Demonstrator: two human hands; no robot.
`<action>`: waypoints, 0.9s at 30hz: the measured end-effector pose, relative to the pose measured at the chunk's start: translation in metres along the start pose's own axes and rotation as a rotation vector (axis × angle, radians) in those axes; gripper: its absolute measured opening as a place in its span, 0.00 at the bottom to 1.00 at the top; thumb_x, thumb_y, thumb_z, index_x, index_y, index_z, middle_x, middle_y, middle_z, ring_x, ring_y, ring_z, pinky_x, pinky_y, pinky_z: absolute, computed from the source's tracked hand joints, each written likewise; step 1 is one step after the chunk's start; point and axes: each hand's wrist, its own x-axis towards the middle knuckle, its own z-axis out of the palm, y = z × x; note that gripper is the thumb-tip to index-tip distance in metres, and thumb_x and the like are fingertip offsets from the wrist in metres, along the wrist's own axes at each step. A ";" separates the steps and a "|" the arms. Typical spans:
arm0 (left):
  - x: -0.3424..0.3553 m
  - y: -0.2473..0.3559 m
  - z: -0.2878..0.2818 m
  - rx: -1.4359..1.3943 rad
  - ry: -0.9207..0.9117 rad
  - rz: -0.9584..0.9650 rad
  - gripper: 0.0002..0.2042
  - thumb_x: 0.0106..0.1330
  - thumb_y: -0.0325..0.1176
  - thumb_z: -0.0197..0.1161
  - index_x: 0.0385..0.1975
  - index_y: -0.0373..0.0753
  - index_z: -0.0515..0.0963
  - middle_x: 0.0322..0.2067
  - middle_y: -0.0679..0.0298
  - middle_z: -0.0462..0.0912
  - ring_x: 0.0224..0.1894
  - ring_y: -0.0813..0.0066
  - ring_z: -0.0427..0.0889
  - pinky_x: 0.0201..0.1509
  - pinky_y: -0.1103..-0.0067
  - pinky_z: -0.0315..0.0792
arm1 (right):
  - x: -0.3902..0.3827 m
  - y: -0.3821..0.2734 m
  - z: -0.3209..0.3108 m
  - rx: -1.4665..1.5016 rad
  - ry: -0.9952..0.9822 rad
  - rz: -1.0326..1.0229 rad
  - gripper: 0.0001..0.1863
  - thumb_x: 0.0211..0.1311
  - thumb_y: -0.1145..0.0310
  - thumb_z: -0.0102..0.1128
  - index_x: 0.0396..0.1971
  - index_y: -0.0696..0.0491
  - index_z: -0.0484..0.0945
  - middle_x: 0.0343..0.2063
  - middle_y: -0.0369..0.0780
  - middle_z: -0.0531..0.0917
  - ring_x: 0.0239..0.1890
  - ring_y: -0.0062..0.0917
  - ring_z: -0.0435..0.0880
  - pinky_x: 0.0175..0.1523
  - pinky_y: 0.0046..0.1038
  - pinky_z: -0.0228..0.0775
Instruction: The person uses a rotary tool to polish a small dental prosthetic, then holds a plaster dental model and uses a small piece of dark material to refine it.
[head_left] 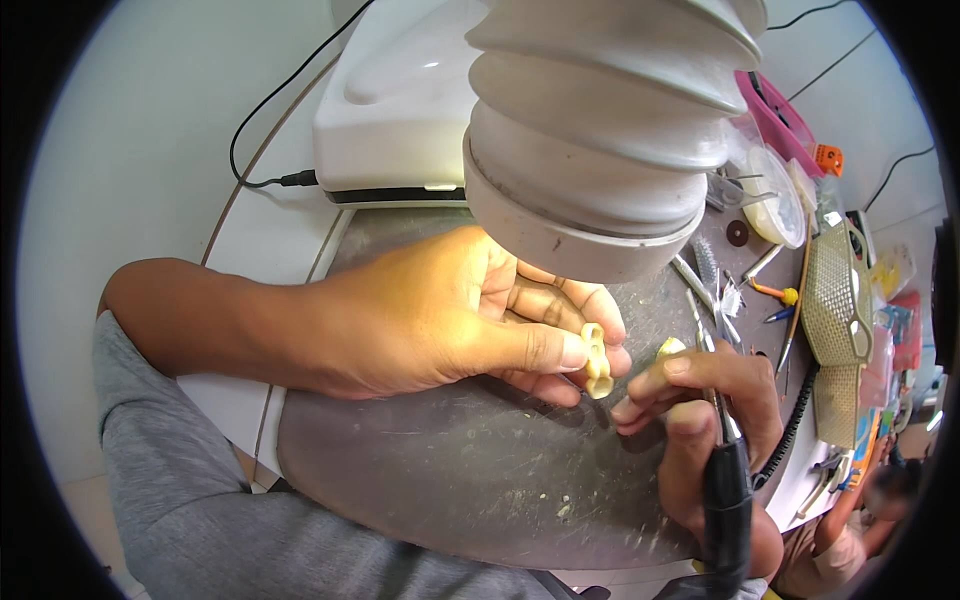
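My left hand (440, 320) reaches in from the left, its thumb and fingertips pinching a small cream-coloured dental bridge (598, 370) with ring-like ends. In my right hand (745, 390) is a black-bodied rotary handpiece (727, 485), held like a pen. Its slim metal nose points up and away, apart from the bridge. Just beyond my right fingertips shows a small yellowish-white piece (671, 347); whether those fingers touch it I cannot tell. Both hands are over a worn grey work mat (430, 450) with pale specks on it.
A wide white ribbed hose (600, 130) hangs close above my hands. Behind my left hand stands a white machine (400, 120) with a black cable. Brushes (706, 262), a dark disc (737, 233) and woven baskets (838, 295) crowd the right side. Another person (840, 540) sits at the lower right.
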 end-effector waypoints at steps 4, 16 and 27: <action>-0.001 0.001 0.006 0.036 0.028 0.092 0.12 0.68 0.23 0.60 0.48 0.28 0.72 0.45 0.52 0.80 0.50 0.71 0.81 0.54 0.78 0.80 | 0.001 0.006 0.018 0.088 0.090 0.035 0.20 0.51 0.77 0.74 0.40 0.59 0.72 0.28 0.44 0.84 0.27 0.20 0.85 0.30 0.18 0.78; 0.002 -0.007 0.003 0.041 -0.011 0.179 0.11 0.66 0.18 0.60 0.47 0.24 0.72 0.43 0.53 0.80 0.51 0.71 0.82 0.56 0.81 0.79 | 0.003 0.013 0.019 0.027 0.111 -0.034 0.21 0.45 0.81 0.75 0.36 0.56 0.71 0.26 0.46 0.84 0.29 0.26 0.85 0.34 0.24 0.74; 0.003 -0.010 0.001 0.037 -0.020 0.194 0.12 0.66 0.19 0.60 0.48 0.24 0.72 0.43 0.52 0.80 0.51 0.70 0.82 0.57 0.81 0.78 | 0.002 0.011 0.018 0.023 0.131 -0.006 0.21 0.45 0.80 0.75 0.36 0.56 0.71 0.27 0.46 0.84 0.28 0.26 0.84 0.33 0.24 0.74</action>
